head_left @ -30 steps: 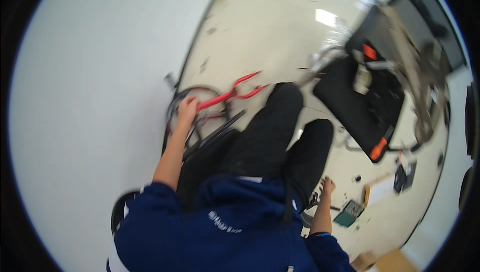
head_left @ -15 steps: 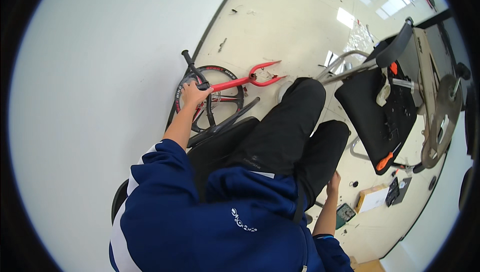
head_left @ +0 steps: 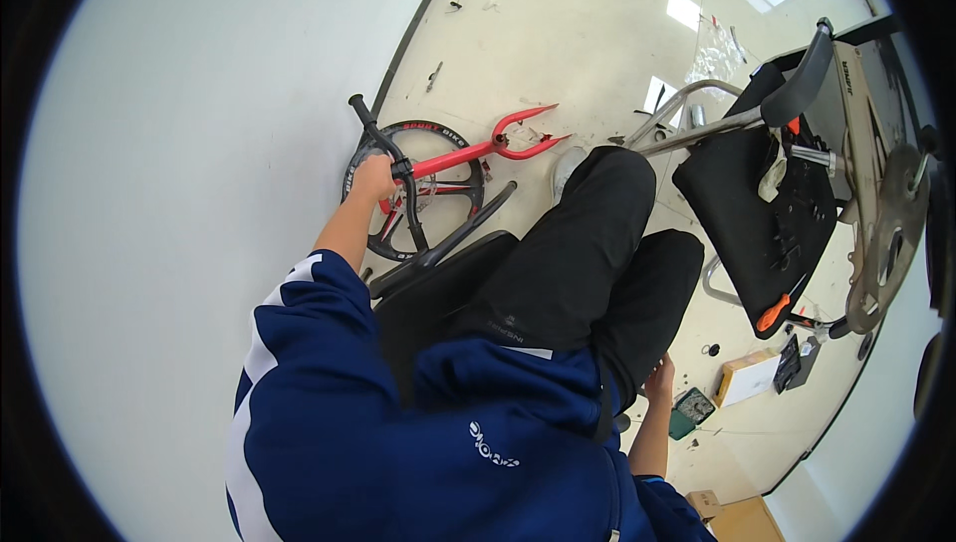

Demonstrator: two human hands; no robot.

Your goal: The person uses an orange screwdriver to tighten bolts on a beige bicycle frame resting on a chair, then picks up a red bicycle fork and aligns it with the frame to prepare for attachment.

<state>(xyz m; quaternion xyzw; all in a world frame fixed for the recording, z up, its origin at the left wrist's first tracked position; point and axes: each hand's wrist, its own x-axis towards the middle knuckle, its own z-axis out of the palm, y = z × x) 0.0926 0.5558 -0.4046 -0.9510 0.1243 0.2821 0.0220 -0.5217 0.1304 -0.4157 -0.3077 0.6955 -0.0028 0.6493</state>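
My left hand (head_left: 373,176) is closed beside the clamp of a black handlebar (head_left: 406,178), next to a wheel with a black tyre (head_left: 430,128). Its fingers curl out of sight, so what they grip is hidden. A red bicycle fork (head_left: 463,155) reaches right from the handlebar clamp, its two prongs pointing away from my hand. My right hand (head_left: 659,380) hangs low beside my right leg, partly covered by it. Its fingers are mostly hidden, and I cannot tell whether it holds anything.
At right, a black chair seat (head_left: 712,188) bears an orange-handled screwdriver (head_left: 773,315) and small dark parts. A beige bicycle frame (head_left: 864,134) stands against it. A green case (head_left: 690,412) and a white-and-yellow box (head_left: 749,379) lie on the floor. A wall (head_left: 199,143) rises at left.
My left hand has gone from lying over the handlebar clamp to a closed grasp beside it. The handlebar and red fork have shifted slightly left. The right hand remains low by the leg.
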